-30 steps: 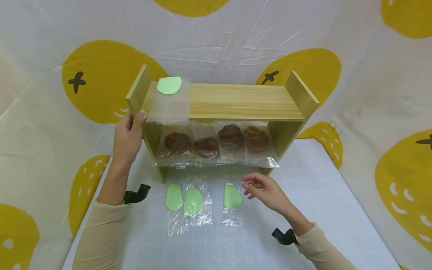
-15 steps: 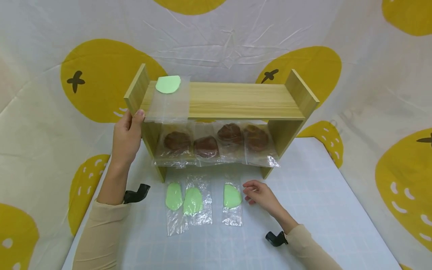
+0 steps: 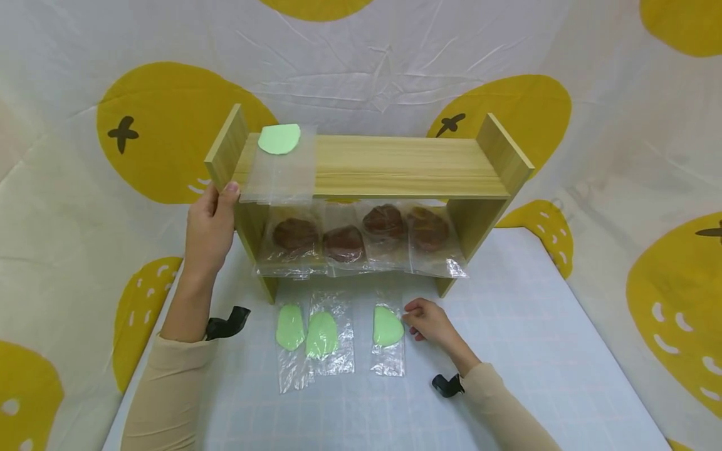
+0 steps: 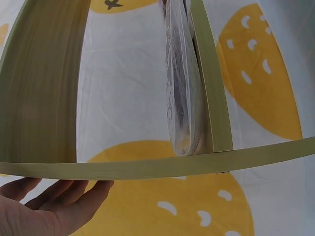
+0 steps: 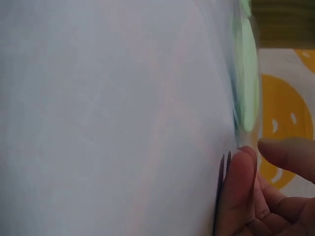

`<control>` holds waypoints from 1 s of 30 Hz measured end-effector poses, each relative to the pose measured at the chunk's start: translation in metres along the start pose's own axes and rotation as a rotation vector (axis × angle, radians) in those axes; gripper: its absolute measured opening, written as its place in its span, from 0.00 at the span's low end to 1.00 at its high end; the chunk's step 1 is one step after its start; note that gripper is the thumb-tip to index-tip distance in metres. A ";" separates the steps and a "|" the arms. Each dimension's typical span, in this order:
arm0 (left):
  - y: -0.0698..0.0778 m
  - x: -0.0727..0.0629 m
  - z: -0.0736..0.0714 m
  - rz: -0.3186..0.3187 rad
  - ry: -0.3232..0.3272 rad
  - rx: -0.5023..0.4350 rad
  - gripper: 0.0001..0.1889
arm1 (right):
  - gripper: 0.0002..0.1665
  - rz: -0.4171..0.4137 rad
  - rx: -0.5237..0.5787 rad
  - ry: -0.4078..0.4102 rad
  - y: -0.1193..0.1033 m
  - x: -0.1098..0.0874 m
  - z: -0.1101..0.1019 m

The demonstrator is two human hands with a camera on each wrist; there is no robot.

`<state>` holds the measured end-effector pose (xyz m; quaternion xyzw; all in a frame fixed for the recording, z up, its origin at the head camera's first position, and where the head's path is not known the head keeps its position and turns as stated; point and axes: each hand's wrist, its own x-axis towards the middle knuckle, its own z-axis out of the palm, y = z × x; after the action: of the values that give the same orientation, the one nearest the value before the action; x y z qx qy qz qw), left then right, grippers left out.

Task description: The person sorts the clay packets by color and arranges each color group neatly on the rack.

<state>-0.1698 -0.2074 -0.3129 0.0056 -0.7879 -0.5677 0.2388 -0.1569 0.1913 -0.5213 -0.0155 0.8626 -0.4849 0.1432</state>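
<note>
Four green packets (image 3: 388, 327) — four brown packets (image 3: 345, 244).

Head view: looks forward and down from above the table (image 3: 507, 326), taking in the whole wooden shelf (image 3: 395, 166), both forearms and the printed backdrop.
Left wrist view: sits very near the shelf's left side panel (image 4: 147, 167), looking along it from beside the left hand (image 4: 49, 206).
Right wrist view: lies close over the tabletop, facing the bagged green piece (image 5: 246, 78).
Shared: shelf, green piece (image 3: 387, 326).

Matt wood shelf (image 3: 395, 166) – bags (image 3: 388, 351) (probably glossy plastic).
</note>
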 end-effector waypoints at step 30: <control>0.001 0.001 0.001 0.008 0.008 -0.015 0.23 | 0.05 -0.008 0.010 -0.043 -0.006 0.002 0.005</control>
<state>-0.1710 -0.2064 -0.3119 0.0031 -0.7827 -0.5724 0.2443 -0.1581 0.1838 -0.5190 -0.0286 0.8569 -0.4892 0.1600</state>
